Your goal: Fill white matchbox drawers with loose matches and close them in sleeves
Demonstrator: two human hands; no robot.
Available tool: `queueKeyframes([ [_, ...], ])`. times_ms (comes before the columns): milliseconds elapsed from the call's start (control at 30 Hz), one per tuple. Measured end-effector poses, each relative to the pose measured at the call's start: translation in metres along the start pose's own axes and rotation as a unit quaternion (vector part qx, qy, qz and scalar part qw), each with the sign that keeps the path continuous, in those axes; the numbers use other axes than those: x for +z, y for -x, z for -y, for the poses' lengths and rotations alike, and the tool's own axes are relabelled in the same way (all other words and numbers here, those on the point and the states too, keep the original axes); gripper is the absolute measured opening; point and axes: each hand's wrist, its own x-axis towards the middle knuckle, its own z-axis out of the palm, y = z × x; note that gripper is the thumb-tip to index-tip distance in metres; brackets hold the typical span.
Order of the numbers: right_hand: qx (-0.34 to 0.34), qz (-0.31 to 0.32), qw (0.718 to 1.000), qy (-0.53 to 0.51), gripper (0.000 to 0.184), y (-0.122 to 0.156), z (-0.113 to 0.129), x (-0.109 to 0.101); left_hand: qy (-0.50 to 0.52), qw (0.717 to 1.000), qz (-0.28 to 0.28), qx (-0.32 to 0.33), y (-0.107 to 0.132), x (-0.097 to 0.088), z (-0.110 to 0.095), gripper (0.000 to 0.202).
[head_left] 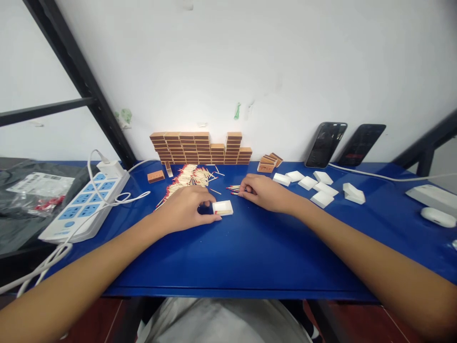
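My left hand (189, 207) grips a small white matchbox tray (223, 206) at its left end, thumb along the near side and fingers behind. A few matches lie inside the tray along its near wall. To the right, my right hand (262, 190) is closed, its fingertips pinching at a few red-tipped matches (233, 188) on the blue table. How many of these the fingers hold is hidden. Behind my left hand spreads a big heap of loose matches (185, 177), with a single match (215, 191) lying apart.
Stacked matchboxes (194, 148) line the wall. Several empty white trays (314, 183) lie right, near a few matchbox sleeves (268, 163). Another matchbox (155, 176) lies left, near a power strip (85, 200) with white cables. Two phones (325, 145) lean on the wall.
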Motion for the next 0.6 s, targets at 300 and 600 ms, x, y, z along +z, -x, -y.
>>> queueKeyframes([
  [300, -0.045, -0.016, 0.998, -0.037, 0.012, 0.009, 0.032, -0.006, -0.027, 0.999, -0.012, -0.012, 0.0, 0.001, 0.002, 0.03],
  [600, -0.073, -0.068, 0.995, -0.005, 0.013, 0.009, 0.043, 0.003, -0.026, 1.0, -0.011, -0.006, -0.001, 0.002, -0.002, 0.028],
])
